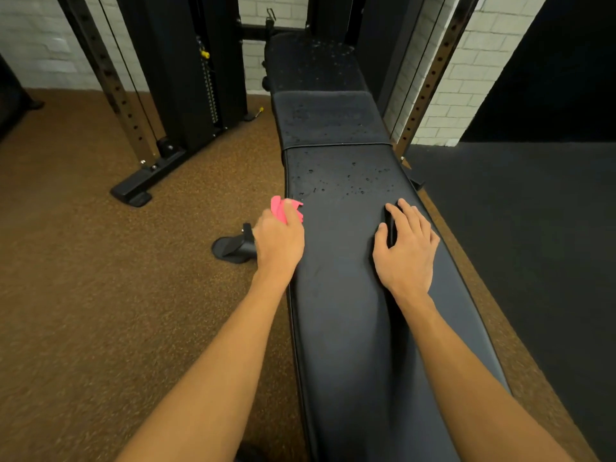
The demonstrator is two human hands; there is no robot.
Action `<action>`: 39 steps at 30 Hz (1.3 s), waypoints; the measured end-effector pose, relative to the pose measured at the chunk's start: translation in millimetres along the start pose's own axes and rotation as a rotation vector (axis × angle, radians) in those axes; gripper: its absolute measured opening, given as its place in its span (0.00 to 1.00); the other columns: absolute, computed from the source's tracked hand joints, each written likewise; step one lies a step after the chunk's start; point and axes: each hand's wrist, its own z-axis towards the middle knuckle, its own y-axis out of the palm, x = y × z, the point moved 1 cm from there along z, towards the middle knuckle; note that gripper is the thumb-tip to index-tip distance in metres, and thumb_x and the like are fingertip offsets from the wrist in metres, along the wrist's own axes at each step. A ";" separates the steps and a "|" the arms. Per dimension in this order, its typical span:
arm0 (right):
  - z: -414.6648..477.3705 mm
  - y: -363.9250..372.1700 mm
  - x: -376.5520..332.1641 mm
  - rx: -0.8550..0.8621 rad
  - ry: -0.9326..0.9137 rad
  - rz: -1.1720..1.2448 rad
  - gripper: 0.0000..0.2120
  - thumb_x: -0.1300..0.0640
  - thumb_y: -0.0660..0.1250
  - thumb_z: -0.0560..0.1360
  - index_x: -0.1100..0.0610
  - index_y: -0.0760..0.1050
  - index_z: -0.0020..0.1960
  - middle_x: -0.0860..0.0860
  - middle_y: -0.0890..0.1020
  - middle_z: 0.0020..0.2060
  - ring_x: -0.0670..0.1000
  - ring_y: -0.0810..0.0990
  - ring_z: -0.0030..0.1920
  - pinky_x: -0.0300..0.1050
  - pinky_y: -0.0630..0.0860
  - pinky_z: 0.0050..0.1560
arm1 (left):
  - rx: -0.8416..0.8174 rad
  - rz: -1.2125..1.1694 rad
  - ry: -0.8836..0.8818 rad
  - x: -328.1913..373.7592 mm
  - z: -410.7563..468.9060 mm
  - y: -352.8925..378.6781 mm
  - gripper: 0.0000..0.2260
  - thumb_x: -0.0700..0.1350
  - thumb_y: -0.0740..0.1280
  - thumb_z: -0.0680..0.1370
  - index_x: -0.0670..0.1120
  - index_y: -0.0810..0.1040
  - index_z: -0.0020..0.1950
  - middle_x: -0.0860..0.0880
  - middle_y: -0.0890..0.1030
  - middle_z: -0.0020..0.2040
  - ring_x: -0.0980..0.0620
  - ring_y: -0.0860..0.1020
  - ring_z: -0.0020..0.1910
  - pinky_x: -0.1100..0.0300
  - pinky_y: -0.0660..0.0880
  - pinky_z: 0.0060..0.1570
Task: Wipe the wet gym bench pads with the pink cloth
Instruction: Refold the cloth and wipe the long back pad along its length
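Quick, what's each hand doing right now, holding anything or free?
Left hand: grips the pink cloth at the left edge of the bench pad.
Right hand: open, resting flat on the pad, holding nothing.

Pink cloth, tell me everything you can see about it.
The pink cloth is bright neon-pink fabric, crumpled into a small bunch. The left hand grips it from above, hiding most of it; only creased folds stick out past the hand. It sits at the left edge of the long black bench pad, just short of the water droplets. Contact with the pad is unclear.
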 end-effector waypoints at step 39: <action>-1.3 5.0 -7.0 -0.038 -0.035 -0.145 0.23 0.50 0.56 0.86 0.55 0.68 0.79 0.54 0.66 0.83 0.57 0.60 0.84 0.61 0.58 0.82 | 0.057 -0.087 -0.138 -9.6 -41.8 0.4 0.28 0.64 0.57 0.86 0.42 0.70 0.74 0.41 0.77 0.69 0.40 0.77 0.63 0.50 0.73 0.62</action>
